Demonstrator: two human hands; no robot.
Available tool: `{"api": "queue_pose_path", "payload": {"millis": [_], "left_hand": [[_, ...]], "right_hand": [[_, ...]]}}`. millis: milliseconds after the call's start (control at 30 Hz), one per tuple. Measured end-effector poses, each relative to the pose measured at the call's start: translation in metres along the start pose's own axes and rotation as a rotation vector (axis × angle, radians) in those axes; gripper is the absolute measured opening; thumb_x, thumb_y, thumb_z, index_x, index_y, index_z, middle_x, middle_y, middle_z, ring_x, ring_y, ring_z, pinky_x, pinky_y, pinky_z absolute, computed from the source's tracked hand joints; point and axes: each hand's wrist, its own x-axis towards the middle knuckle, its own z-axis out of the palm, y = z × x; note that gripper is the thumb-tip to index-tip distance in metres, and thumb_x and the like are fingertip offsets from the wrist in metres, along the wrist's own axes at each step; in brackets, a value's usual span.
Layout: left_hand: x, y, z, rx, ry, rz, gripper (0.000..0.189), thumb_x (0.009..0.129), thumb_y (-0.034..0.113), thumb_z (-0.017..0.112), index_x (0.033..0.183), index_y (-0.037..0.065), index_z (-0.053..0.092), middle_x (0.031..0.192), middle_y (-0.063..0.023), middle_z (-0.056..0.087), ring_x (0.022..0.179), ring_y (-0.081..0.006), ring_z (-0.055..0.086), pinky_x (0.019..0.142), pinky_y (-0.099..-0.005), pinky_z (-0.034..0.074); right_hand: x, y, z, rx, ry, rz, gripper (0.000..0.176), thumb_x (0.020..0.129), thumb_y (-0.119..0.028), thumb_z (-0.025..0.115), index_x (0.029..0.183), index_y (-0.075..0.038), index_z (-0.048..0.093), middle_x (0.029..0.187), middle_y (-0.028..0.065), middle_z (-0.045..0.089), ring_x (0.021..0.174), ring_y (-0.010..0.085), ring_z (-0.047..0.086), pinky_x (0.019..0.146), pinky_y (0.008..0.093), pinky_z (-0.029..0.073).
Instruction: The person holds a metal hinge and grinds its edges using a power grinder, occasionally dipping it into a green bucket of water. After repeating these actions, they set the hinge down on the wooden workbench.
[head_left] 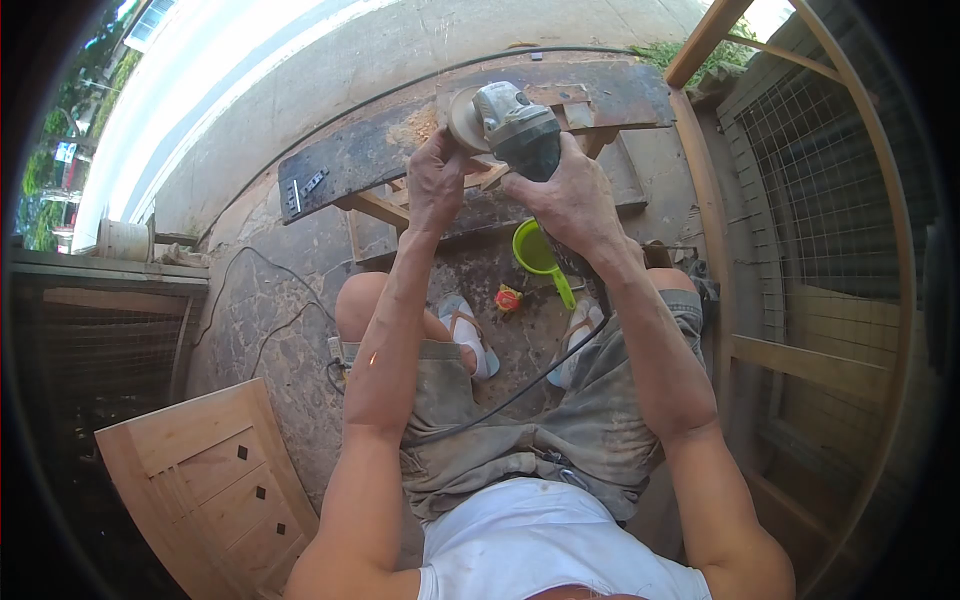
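Note:
An angle grinder (527, 135) with a worn grey head and dark body is raised above a low bench. My right hand (570, 195) is wrapped around its body, and its black cord runs down across my lap. At the grinder's left end shows a pale round disc (466, 122). My left hand (437, 185) is closed just below the disc's edge, fingers bent; what they pinch is hidden. A small orange glint shows on my left forearm.
The dark bench (350, 165) bears sawdust and a power strip (308, 187). Below are a green dipper (538, 250) and a red-yellow object (508, 298). A carved wooden panel (215, 490) leans at lower left; a wood-framed mesh (815, 190) stands right. Cords (275, 260) cross the floor.

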Motion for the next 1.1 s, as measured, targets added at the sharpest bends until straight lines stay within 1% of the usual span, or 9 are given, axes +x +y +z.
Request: {"api": "queue_pose_path", "payload": {"millis": [233,433,533,733,933,1033,1100], "left_hand": [[0.0,0.01,-0.003,-0.055,0.012,0.006,0.025,0.115,0.016,0.065,0.129,-0.002,0.074,0.109,-0.0109,0.083,0.09,-0.0214,0.083,0.082,-0.0334,0.065],[0.001,0.014,-0.005,-0.081,0.033,0.004,0.026,0.114,0.019,0.07,0.13,-0.002,0.073,0.11,-0.0119,0.083,0.087,-0.0215,0.083,0.081,-0.0329,0.065],[0.001,0.016,-0.006,-0.049,0.065,-0.001,0.026,0.114,0.018,0.071,0.132,-0.002,0.073,0.113,-0.0114,0.083,0.088,-0.0221,0.084,0.08,-0.0326,0.066],[0.001,0.019,-0.01,-0.062,0.07,0.0,0.025,0.114,0.014,0.07,0.133,-0.002,0.072,0.119,-0.011,0.082,0.09,-0.0228,0.084,0.079,-0.033,0.067],[0.004,0.017,-0.013,-0.084,0.075,0.01,0.023,0.114,0.012,0.069,0.132,-0.002,0.072,0.118,-0.0109,0.082,0.092,-0.0233,0.084,0.081,-0.0347,0.069],[0.003,0.021,-0.015,-0.086,0.063,-0.005,0.027,0.112,0.016,0.073,0.133,-0.001,0.072,0.116,-0.0114,0.082,0.092,-0.022,0.084,0.083,-0.0318,0.067],[0.003,0.022,-0.015,-0.091,0.069,-0.02,0.027,0.112,0.016,0.073,0.133,-0.001,0.072,0.117,-0.012,0.082,0.092,-0.022,0.084,0.083,-0.0316,0.067]], "right_hand": [[0.002,0.005,0.0,-0.02,-0.001,0.017,0.073,0.086,-0.042,0.086,0.133,0.008,0.063,0.112,0.03,0.079,0.108,0.0437,0.08,0.099,0.0512,0.061],[0.001,0.004,-0.003,-0.009,-0.017,0.043,0.074,0.086,-0.042,0.086,0.135,0.008,0.063,0.113,0.03,0.079,0.11,0.0441,0.079,0.1,0.0508,0.061],[0.001,0.002,-0.005,-0.01,-0.029,0.064,0.074,0.086,-0.042,0.086,0.135,0.009,0.062,0.113,0.0301,0.079,0.11,0.044,0.079,0.1,0.0508,0.061],[0.001,0.001,-0.007,-0.016,-0.036,0.069,0.074,0.086,-0.041,0.085,0.136,0.009,0.062,0.112,0.0296,0.079,0.109,0.0439,0.08,0.1,0.0512,0.061],[0.001,0.001,-0.01,-0.028,-0.046,0.092,0.074,0.086,-0.041,0.085,0.136,0.009,0.062,0.111,0.0295,0.079,0.108,0.0436,0.08,0.099,0.0512,0.061],[0.001,0.002,-0.01,-0.029,-0.047,0.09,0.075,0.086,-0.042,0.085,0.136,0.01,0.062,0.111,0.0298,0.079,0.107,0.0438,0.08,0.099,0.0512,0.062],[0.001,0.003,-0.01,-0.026,-0.045,0.089,0.076,0.086,-0.042,0.085,0.136,0.01,0.062,0.111,0.0301,0.079,0.107,0.044,0.08,0.099,0.0512,0.062]]}}
